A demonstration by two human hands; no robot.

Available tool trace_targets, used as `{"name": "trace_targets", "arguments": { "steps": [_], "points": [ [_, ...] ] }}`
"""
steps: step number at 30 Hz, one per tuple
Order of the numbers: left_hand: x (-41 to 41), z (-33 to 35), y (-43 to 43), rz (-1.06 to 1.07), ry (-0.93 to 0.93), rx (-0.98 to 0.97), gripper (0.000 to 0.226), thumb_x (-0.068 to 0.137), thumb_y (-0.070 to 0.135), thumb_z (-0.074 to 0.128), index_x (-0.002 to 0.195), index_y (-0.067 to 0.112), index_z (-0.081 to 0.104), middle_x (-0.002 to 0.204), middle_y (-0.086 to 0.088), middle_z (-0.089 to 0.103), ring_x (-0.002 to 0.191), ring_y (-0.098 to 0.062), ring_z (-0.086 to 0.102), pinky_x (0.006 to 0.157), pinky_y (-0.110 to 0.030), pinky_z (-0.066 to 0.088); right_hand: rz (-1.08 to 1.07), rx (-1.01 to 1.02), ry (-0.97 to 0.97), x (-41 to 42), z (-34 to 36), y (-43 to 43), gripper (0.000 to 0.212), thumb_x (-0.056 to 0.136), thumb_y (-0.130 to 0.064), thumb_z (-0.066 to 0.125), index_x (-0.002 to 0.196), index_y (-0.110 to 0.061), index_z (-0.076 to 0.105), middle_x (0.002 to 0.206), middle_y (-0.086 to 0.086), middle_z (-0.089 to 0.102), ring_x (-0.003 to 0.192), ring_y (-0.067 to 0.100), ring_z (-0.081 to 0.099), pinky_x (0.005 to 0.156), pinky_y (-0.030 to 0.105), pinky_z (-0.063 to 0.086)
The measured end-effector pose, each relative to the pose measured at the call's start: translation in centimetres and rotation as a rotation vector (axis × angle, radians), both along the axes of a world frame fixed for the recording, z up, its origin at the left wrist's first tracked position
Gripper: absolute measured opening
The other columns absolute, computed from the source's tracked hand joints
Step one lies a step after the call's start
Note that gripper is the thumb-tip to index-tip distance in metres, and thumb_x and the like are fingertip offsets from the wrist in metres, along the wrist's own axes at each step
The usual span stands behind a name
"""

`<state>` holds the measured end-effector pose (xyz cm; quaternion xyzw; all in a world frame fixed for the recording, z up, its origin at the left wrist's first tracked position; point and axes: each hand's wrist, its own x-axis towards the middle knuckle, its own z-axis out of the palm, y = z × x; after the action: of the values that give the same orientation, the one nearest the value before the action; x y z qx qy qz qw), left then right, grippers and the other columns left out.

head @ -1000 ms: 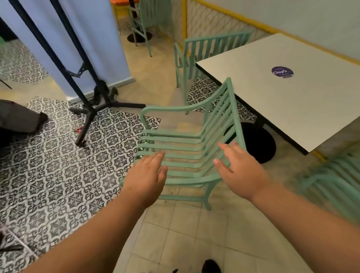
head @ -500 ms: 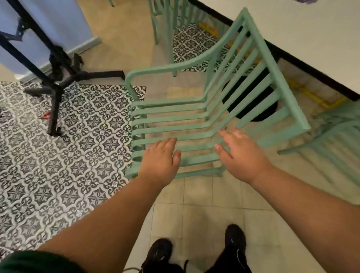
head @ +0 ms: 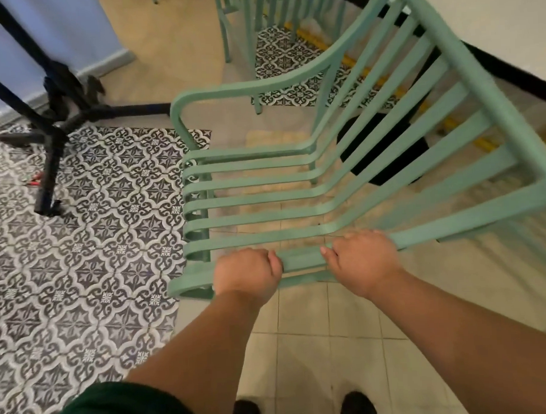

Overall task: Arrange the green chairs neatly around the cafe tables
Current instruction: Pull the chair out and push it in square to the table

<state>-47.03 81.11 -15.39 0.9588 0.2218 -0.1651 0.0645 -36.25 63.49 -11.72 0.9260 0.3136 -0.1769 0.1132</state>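
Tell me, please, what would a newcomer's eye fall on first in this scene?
The mint-green slatted chair fills the centre, and the left hand and right hand both grip its near armrest. To the left lies black-and-white patterned floor tile, with a black stand at the upper left.

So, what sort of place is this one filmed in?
Probably a cafe or small eatery: a white table, a slatted green chair gripped by the left hand and right hand, a matching second chair beyond it, and patterned floor tiles.
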Motion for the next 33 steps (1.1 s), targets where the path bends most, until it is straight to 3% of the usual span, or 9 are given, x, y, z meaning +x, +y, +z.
{"name": "trace_targets", "arguments": {
  "steps": [4,11,14,16,20,26,29,31,33],
  "points": [
    [0.1,-0.6,0.2,-0.006,-0.041,0.001,0.050,0.100,0.045,0.021,0.072,0.023,0.056,0.066,0.001,0.056,0.063,-0.020,0.056,0.067,-0.034,0.049,0.004,-0.031,-0.127,0.0,-0.9,0.7,0.058,0.101,-0.046,0.020,0.090,-0.024,0.073,0.080,-0.002,0.067,0.069,0.022,0.046,0.070,0.036,0.031],
    [0.2,-0.9,0.2,-0.019,-0.077,0.032,0.051,0.100,0.046,0.019,0.067,0.024,0.050,0.063,0.002,0.055,0.059,-0.018,0.054,0.066,-0.033,0.049,0.035,-0.020,-0.132,0.4,-1.3,0.9,0.051,0.101,-0.043,0.019,0.075,-0.022,0.058,0.066,-0.002,0.051,0.066,0.023,0.052,0.067,0.033,0.036],
    [0.1,-1.0,0.4,-0.022,-0.075,0.038,0.053,0.100,0.047,0.018,0.071,0.024,0.056,0.063,0.002,0.056,0.059,-0.018,0.054,0.067,-0.034,0.050,-0.037,0.004,-0.017,1.3,-1.5,1.6,0.042,0.102,-0.032,0.023,0.110,-0.020,0.062,0.079,0.003,0.059,0.074,0.026,0.057,0.065,0.035,0.047],
    [0.0,-1.2,0.5,-0.037,-0.091,0.032,0.053,0.100,0.047,0.018,0.072,0.024,0.056,0.063,0.003,0.055,0.059,-0.018,0.053,0.062,-0.033,0.045,-0.031,-0.059,0.066,1.5,-1.5,1.8,0.035,0.101,-0.024,0.029,0.130,-0.023,0.049,0.088,0.004,0.058,0.080,0.028,0.058,0.058,0.034,0.044],
    [-0.2,-1.4,1.1,-0.059,-0.122,0.016,0.050,0.101,0.048,0.019,0.071,0.026,0.053,0.062,0.004,0.053,0.058,-0.017,0.051,0.058,-0.032,0.039,-0.056,-0.033,-0.032,1.1,-1.5,1.9,0.059,0.102,-0.040,0.012,0.080,-0.019,0.062,0.070,0.000,0.057,0.066,0.023,0.054,0.070,0.034,0.049],
    [-0.2,-1.4,4.7,-0.083,-0.111,0.041,0.053,0.101,0.048,0.021,0.072,0.023,0.057,0.061,0.002,0.055,0.056,-0.016,0.052,0.055,-0.030,0.038,-0.039,-0.011,-0.001,0.2,-1.7,4.2,0.057,0.103,-0.040,0.015,0.067,-0.018,0.053,0.065,0.000,0.053,0.056,0.018,0.041,0.059,0.032,0.034],
    [-0.1,-1.4,6.4,-0.097,-0.112,0.071,0.053,0.101,0.048,0.021,0.073,0.024,0.058,0.061,0.002,0.055,0.056,-0.016,0.053,0.055,-0.029,0.039,-0.030,-0.016,0.024,-0.5,-1.5,5.7,0.051,0.105,-0.033,0.016,0.081,-0.015,0.057,0.067,0.002,0.048,0.058,0.019,0.040,0.058,0.032,0.034],
    [-0.1,-1.4,7.4,-0.110,-0.115,0.083,0.051,0.102,0.048,0.021,0.071,0.026,0.056,0.060,0.003,0.053,0.056,-0.015,0.052,0.055,-0.029,0.039,-0.048,0.038,0.049,-0.6,-1.5,6.5,0.038,0.105,-0.024,0.024,0.114,-0.016,0.060,0.070,0.004,0.044,0.067,0.024,0.047,0.066,0.036,0.044],
    [0.0,-1.3,8.1,-0.120,-0.118,0.088,0.051,0.102,0.048,0.022,0.069,0.027,0.054,0.059,0.003,0.053,0.055,-0.014,0.051,0.055,-0.029,0.040,-0.070,0.048,0.073,-0.7,-1.3,7.2,0.036,0.105,-0.020,0.028,0.128,-0.014,0.054,0.071,0.004,0.044,0.076,0.030,0.053,0.073,0.039,0.050]
  ]
}}
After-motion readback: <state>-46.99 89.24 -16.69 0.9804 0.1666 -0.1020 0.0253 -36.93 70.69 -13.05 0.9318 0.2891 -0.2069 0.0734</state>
